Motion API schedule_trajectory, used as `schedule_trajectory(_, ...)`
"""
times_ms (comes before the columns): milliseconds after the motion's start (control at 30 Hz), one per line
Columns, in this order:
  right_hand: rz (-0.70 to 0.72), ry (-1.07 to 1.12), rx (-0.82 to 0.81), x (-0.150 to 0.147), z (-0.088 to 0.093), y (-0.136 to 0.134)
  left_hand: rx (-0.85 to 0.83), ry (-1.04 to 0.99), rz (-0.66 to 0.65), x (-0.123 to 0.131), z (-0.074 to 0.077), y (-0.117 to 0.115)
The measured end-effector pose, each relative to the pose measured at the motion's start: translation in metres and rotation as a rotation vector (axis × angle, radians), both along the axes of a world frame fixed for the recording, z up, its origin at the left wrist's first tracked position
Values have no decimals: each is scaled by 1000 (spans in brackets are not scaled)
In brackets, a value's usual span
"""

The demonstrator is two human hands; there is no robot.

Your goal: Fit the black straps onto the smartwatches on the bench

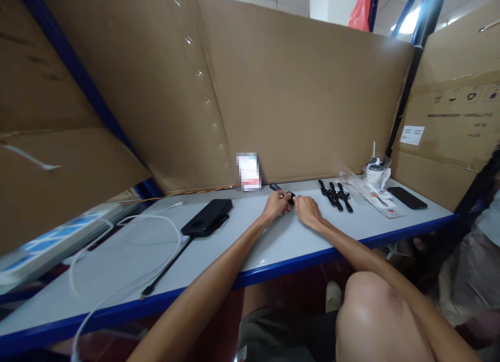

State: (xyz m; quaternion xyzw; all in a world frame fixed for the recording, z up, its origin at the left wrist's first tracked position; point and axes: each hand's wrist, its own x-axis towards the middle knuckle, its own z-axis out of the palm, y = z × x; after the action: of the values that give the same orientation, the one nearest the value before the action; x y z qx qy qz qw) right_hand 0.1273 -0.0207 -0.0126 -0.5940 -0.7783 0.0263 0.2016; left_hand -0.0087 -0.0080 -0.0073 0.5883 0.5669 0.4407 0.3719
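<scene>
Both hands are together over the white tabletop (258,247), with a small black watch (291,198) between their fingertips. My left hand (276,203) is closed in a pinch on its left side, and a black strap end (275,186) shows just beyond those fingers. From the right, my right hand (308,211) grips the watch with bent fingers. Much of the watch is covered by the hands. To the right of them, several black watches (335,196) lie side by side with their straps stretched out.
On the left lie a black power bank (207,217), white cables (177,242) and a power strip (50,242). An upright blurred card or screen (249,172) leans at the back. Plastic packets (375,195), a cup (375,174) and a phone (407,197) sit right. Cardboard (297,101) walls the table.
</scene>
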Motion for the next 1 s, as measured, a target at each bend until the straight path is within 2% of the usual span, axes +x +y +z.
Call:
schedule_trajectory(67,2,-3,-1,0,1,0,98,160,-26,-2,-2,1)
schedule_trajectory(200,-22,8,-16,-1,2,0,399,581,-53,-11,-2,-1)
schedule_trajectory(333,-10,13,-10,-1,2,-1,407,758,-11,-17,2,-7)
schedule_trajectory(433,34,-3,13,-1,2,-3,369,738,51,-15,5,-7)
schedule_trajectory(533,54,-20,29,-1,2,-5,262,611,68,-12,6,-2)
schedule_trajectory(733,44,-10,22,-1,0,-5,-4,193,-11,-10,3,1)
schedule_trajectory(800,34,8,13,-1,-1,-3,-62,108,-44,-10,2,0)
schedule_trajectory(867,13,29,-5,-1,-1,-1,-6,132,-50,-11,2,-1)
schedule_trajectory(1000,-34,77,-43,0,0,4,166,299,22,-11,3,-1)
